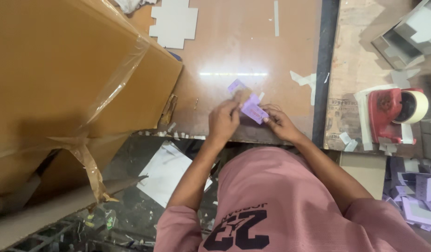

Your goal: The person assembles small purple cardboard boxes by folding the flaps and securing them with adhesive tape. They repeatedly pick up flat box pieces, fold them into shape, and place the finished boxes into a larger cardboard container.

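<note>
Left hand (223, 122) and right hand (278, 122) pinch small purple carton (253, 110) | over bench (234, 51) edge | risk: loose pinch drops it floorward

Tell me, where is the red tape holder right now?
The red tape dispenser sits at the right side of the head view, on the worn board past the table's dark edge, to the right of the person's right hand.

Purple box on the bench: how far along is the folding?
Done: a heap of purple boxes lies at the person's right. In hand: both the left hand and right hand hold one small purple box over the table edge, partly folded, flaps open. Left: a flat grey blank lies unfolded at the far side; red tape dispenser untouched.
</note>
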